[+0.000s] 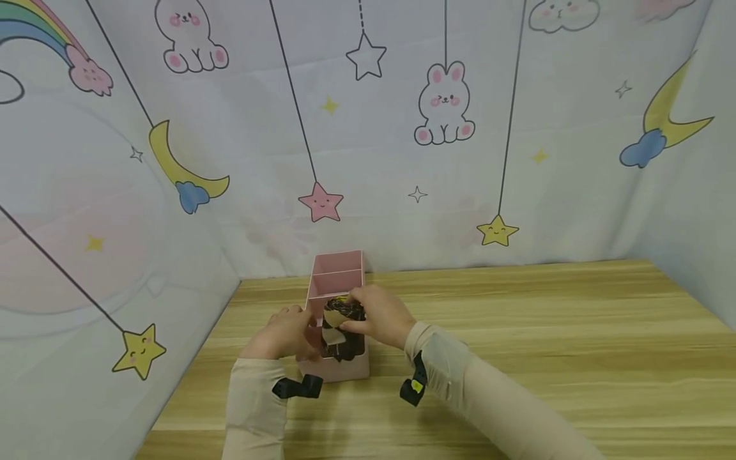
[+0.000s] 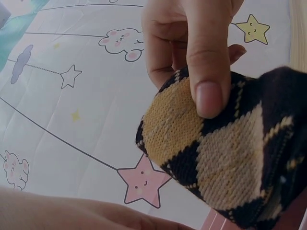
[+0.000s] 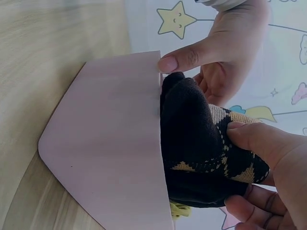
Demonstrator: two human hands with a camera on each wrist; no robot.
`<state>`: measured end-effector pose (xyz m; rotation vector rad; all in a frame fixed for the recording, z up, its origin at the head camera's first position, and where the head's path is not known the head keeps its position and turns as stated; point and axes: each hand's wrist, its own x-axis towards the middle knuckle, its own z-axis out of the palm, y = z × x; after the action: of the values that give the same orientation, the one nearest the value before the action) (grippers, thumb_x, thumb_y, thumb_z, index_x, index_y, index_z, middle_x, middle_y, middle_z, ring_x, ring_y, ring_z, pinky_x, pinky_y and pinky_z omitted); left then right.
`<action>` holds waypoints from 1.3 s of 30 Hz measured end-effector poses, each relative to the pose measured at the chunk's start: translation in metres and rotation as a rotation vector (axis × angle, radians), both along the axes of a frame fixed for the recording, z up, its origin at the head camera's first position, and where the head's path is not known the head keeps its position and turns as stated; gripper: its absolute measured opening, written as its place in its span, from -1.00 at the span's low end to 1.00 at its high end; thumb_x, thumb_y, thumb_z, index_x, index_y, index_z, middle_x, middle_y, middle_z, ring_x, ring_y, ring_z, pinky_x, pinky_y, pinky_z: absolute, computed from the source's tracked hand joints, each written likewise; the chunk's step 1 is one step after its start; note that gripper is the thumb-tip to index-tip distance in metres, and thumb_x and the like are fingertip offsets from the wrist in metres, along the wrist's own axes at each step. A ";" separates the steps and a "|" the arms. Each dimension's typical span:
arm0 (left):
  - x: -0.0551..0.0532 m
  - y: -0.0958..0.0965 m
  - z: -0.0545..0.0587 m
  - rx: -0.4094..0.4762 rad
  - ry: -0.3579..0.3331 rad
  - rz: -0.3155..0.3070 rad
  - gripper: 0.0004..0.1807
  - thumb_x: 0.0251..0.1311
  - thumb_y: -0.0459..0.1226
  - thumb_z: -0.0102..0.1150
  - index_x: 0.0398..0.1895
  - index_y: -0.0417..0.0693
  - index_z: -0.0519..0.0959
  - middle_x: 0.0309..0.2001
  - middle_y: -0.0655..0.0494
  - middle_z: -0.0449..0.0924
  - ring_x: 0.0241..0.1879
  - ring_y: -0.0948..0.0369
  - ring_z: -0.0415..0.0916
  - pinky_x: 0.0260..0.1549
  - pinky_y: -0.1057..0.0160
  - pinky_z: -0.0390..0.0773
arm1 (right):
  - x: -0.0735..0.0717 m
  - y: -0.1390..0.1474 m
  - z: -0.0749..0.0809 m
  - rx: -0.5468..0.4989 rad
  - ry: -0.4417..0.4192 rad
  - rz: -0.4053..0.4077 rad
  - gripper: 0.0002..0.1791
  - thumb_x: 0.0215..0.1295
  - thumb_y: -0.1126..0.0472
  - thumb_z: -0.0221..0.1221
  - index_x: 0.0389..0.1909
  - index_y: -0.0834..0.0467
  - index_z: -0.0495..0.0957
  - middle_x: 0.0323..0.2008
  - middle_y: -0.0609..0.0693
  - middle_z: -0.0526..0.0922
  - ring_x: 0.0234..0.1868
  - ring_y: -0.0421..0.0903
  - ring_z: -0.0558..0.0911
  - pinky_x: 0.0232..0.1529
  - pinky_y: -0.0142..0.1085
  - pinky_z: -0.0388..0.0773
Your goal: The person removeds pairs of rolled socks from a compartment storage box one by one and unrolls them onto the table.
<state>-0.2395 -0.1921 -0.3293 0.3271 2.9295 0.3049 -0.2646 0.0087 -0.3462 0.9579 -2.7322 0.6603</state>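
A knitted sock (image 2: 230, 163), folded into a bundle, shows black with tan and beige diamonds. My right hand (image 1: 382, 316) pinches its upper part, with the thumb on one face and the fingers behind. The sock's lower end dips into the front compartment of a pink divided box (image 3: 105, 139). At the box's front left corner my left hand (image 1: 284, 332) grips the rim, its thumb over the edge as the right wrist view shows. The sock hides part of this hand's fingers. A yellow bit (image 3: 180, 209) peeks out beside the sock at the rim.
The box stands lengthwise on a wood-grain table (image 1: 517, 345), its farther compartments (image 1: 338, 281) split by thin dividers. Behind it hangs a white cloth backdrop (image 1: 391, 166) printed with stars, moons and rabbits, which also runs along the left side. Black straps (image 1: 299, 386) hang at both wrists.
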 end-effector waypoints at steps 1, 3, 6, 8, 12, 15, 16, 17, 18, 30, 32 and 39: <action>0.000 0.000 0.000 -0.002 0.000 -0.001 -0.31 -0.25 -0.12 0.54 0.02 -0.18 0.51 -0.01 -0.13 0.49 0.10 -0.13 0.37 0.18 -0.16 0.29 | 0.000 0.000 0.000 -0.004 -0.001 -0.002 -0.58 0.15 -0.09 0.30 -0.13 0.12 0.54 -0.20 -0.03 0.66 -0.18 -0.13 0.61 -0.15 -0.27 0.58; 0.000 0.000 0.000 -0.003 -0.004 0.000 -0.31 -0.25 -0.12 0.54 0.02 -0.18 0.51 -0.01 -0.13 0.48 0.11 -0.13 0.36 0.19 -0.17 0.29 | 0.001 0.001 0.001 -0.014 -0.006 -0.008 -0.58 0.16 -0.09 0.30 -0.13 0.13 0.54 -0.21 -0.04 0.65 -0.21 -0.14 0.60 -0.18 -0.29 0.57; 0.000 0.000 0.000 -0.003 -0.011 0.002 -0.31 -0.25 -0.11 0.54 0.02 -0.18 0.51 -0.01 -0.12 0.48 0.11 -0.13 0.36 0.19 -0.17 0.28 | 0.001 0.002 0.003 -0.034 -0.013 -0.017 -0.58 0.16 -0.09 0.30 -0.12 0.14 0.55 -0.22 -0.03 0.66 -0.22 -0.15 0.60 -0.19 -0.29 0.58; 0.000 0.000 0.001 -0.001 -0.015 0.002 -0.31 -0.25 -0.11 0.54 0.02 -0.19 0.51 -0.01 -0.12 0.48 0.09 -0.12 0.37 0.18 -0.17 0.28 | 0.001 0.004 0.004 -0.051 -0.013 -0.020 -0.57 0.16 -0.08 0.30 -0.12 0.15 0.56 -0.21 -0.01 0.67 -0.21 -0.13 0.62 -0.17 -0.27 0.59; -0.001 0.002 0.003 -0.004 -0.012 -0.004 -0.32 -0.24 -0.11 0.53 0.01 -0.19 0.51 -0.02 -0.13 0.48 0.07 -0.12 0.38 0.17 -0.17 0.29 | 0.002 0.008 0.007 -0.083 -0.007 -0.023 -0.57 0.16 -0.07 0.30 -0.11 0.17 0.58 -0.19 0.02 0.68 -0.19 -0.10 0.64 -0.14 -0.23 0.60; -0.001 0.003 0.004 -0.008 -0.012 -0.007 -0.32 -0.24 -0.11 0.53 0.01 -0.19 0.51 -0.02 -0.13 0.48 0.08 -0.12 0.37 0.17 -0.17 0.29 | 0.002 0.011 0.008 -0.095 -0.007 -0.028 -0.57 0.16 -0.07 0.30 -0.11 0.17 0.58 -0.19 0.02 0.68 -0.19 -0.10 0.65 -0.15 -0.23 0.61; -0.001 0.003 0.004 -0.009 -0.012 -0.007 -0.32 -0.23 -0.11 0.53 0.01 -0.19 0.51 -0.02 -0.13 0.48 0.08 -0.12 0.37 0.18 -0.17 0.29 | 0.003 0.012 0.009 -0.096 -0.007 -0.031 -0.56 0.16 -0.07 0.30 -0.10 0.17 0.58 -0.18 0.02 0.68 -0.19 -0.09 0.65 -0.15 -0.23 0.61; 0.000 0.003 0.004 -0.008 -0.015 -0.005 -0.32 -0.23 -0.11 0.53 0.01 -0.19 0.51 -0.01 -0.14 0.48 0.09 -0.13 0.37 0.18 -0.17 0.29 | 0.003 0.013 0.009 -0.098 -0.006 -0.034 -0.57 0.16 -0.07 0.31 -0.11 0.17 0.58 -0.19 0.02 0.68 -0.20 -0.10 0.65 -0.15 -0.23 0.61; 0.000 0.004 0.004 -0.007 -0.017 -0.004 -0.32 -0.22 -0.11 0.53 0.01 -0.19 0.51 -0.01 -0.14 0.47 0.10 -0.13 0.37 0.18 -0.17 0.28 | 0.004 0.014 0.009 -0.102 -0.008 -0.035 -0.57 0.16 -0.07 0.31 -0.11 0.17 0.58 -0.19 0.02 0.68 -0.20 -0.09 0.65 -0.16 -0.23 0.61; 0.002 0.007 0.005 -0.001 -0.016 0.003 -0.32 -0.19 -0.15 0.53 0.05 -0.20 0.49 -0.01 -0.16 0.47 0.09 -0.13 0.37 0.18 -0.17 0.28 | 0.009 0.025 0.012 -0.135 0.046 -0.044 -0.63 0.14 -0.04 0.33 -0.17 0.14 0.59 -0.26 -0.02 0.65 -0.25 -0.13 0.60 -0.23 -0.28 0.58; 0.002 0.007 0.005 0.009 -0.008 0.003 -0.32 -0.19 -0.16 0.53 0.05 -0.20 0.49 0.00 -0.16 0.47 0.10 -0.12 0.37 0.18 -0.17 0.28 | 0.010 0.027 0.013 -0.137 0.062 -0.050 -0.63 0.13 -0.04 0.33 -0.18 0.13 0.59 -0.28 -0.03 0.65 -0.28 -0.14 0.58 -0.25 -0.29 0.56; 0.002 0.013 0.006 0.040 0.082 -0.055 -0.35 -0.18 -0.18 0.52 0.04 -0.17 0.50 0.04 -0.15 0.52 0.11 -0.13 0.40 0.17 -0.16 0.31 | 0.014 0.035 0.014 -0.150 0.071 -0.099 -0.61 0.13 -0.04 0.33 -0.11 0.11 0.61 -0.22 -0.03 0.67 -0.26 -0.15 0.60 -0.24 -0.29 0.57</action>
<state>-0.2375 -0.1787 -0.3237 0.4349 2.9915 0.3512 -0.2510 0.0441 -0.3319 0.7913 -2.6062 0.7840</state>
